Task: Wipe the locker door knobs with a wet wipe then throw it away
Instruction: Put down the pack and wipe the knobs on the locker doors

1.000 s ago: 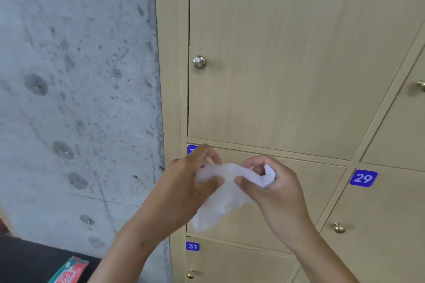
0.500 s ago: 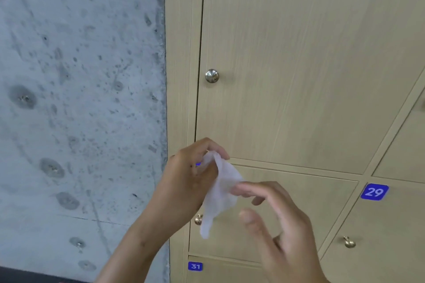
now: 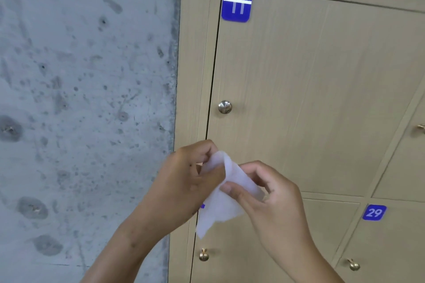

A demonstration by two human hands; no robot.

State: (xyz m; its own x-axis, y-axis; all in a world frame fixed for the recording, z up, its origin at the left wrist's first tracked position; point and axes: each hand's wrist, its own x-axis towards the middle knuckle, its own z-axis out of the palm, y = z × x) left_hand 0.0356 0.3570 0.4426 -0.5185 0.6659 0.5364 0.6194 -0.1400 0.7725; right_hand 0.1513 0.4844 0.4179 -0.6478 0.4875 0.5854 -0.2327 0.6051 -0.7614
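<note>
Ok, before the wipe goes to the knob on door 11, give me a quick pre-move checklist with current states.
1. Wet wipe in hand: ok, the left hand pinches its top and the right hand pinches its side.
2. Wipe spread for wiping: not ok, it hangs folded and crumpled between the hands.
3. Knob of door 11 in view and unobstructed: ok, it sits above the hands with nothing in front.
4. Wipe touching a knob: not ok, it is clear of all knobs.
5. Wipe wetness: cannot tell.
6. Bin for throwing it away: cannot tell, none in view.
</note>
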